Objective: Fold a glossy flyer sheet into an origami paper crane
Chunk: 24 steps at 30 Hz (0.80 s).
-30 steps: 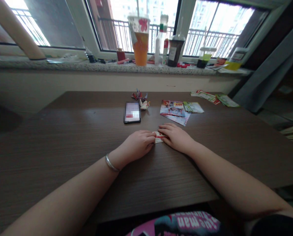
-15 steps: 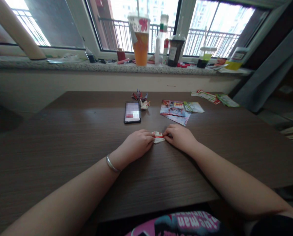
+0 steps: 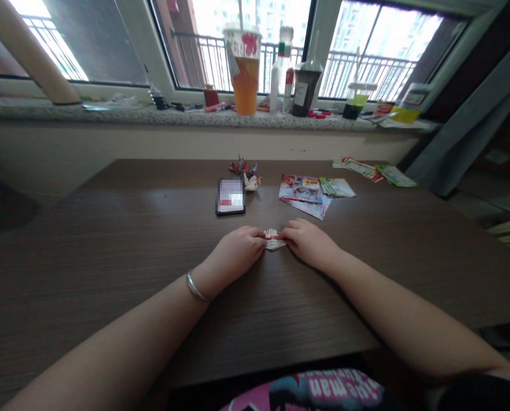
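A small folded piece of printed paper (image 3: 274, 239), white with red marks, lies on the dark wooden table (image 3: 109, 240) between my hands. My left hand (image 3: 235, 255), with a silver bangle at the wrist, is curled and pinches the paper's left end. My right hand (image 3: 308, 242) pinches its right end, fingers bent together. Most of the paper is hidden by my fingertips.
A black phone (image 3: 230, 196) lies just beyond my hands. Small folded paper figures (image 3: 245, 173) sit behind it. Printed leaflets (image 3: 304, 194) lie to the right, more leaflets (image 3: 366, 169) at the far right edge. Drink cups (image 3: 244, 68) and bottles stand on the windowsill.
My right hand has gone from lying flat over the paper to pinching its right end. Both hands have drawn closer together and the paper is folded smaller.
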Each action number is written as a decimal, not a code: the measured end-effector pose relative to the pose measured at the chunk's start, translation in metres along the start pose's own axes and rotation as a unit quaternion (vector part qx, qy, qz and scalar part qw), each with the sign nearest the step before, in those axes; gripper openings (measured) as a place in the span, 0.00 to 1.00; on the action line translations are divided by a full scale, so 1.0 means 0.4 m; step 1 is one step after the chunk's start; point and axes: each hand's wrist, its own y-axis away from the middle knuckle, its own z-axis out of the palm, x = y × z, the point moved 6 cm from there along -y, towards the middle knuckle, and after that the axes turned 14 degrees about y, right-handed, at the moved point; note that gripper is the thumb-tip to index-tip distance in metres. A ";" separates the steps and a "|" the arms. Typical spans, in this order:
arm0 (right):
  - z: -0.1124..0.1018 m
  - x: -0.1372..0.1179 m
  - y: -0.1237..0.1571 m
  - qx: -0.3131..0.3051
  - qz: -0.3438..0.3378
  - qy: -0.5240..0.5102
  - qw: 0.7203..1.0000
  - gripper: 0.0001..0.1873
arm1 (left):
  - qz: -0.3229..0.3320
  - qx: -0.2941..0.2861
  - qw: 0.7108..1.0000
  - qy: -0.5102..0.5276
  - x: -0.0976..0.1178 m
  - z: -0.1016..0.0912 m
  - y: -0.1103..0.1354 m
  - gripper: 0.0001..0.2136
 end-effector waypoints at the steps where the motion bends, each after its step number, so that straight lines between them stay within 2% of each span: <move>1: -0.001 -0.007 0.000 0.006 -0.016 -0.003 1.000 0.12 | -0.008 -0.003 1.000 -0.009 0.000 0.000 0.000 0.10; 8: -0.011 -0.045 0.007 0.053 -0.089 -0.013 0.995 0.13 | -0.021 -0.012 0.999 -0.045 0.010 -0.007 -0.001 0.08; 24: -0.015 -0.052 0.000 0.084 -0.102 0.006 0.991 0.09 | -0.016 0.004 0.999 -0.043 0.006 -0.013 -0.004 0.08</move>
